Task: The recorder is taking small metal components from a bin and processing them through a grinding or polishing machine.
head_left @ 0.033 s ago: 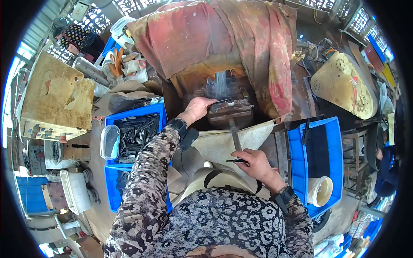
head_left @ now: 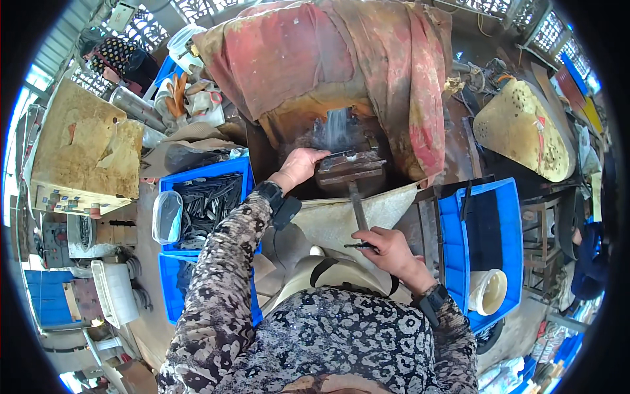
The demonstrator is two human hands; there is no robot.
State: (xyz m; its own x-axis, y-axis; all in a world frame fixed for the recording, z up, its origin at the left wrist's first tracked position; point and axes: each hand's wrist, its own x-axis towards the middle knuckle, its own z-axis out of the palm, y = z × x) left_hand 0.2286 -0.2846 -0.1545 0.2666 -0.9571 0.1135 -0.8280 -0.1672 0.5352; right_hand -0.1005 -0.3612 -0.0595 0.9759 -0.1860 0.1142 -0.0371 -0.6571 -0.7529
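My left hand [head_left: 300, 169] reaches to the front of a wet, rusty machine. Its fingers are closed on the end of a thin dark metal strip [head_left: 339, 153], which lies along the top of a metal block [head_left: 351, 174]. Just behind the strip, water [head_left: 336, 128] streams down. A metal bar [head_left: 358, 209] comes out of the block toward me. By the bar's near end, my right hand [head_left: 394, 253] is closed around a small dark metal piece [head_left: 361, 245] whose tip sticks out to the left. Whether that hand also touches the bar, I cannot tell.
Stained red cloth [head_left: 289, 65] drapes over the machine. Left of me, a blue crate [head_left: 249, 176] holds many dark strips, with a clear plastic tub [head_left: 168, 217] at its edge. At right, another blue crate [head_left: 514, 217] contains a cream bucket [head_left: 487, 292].
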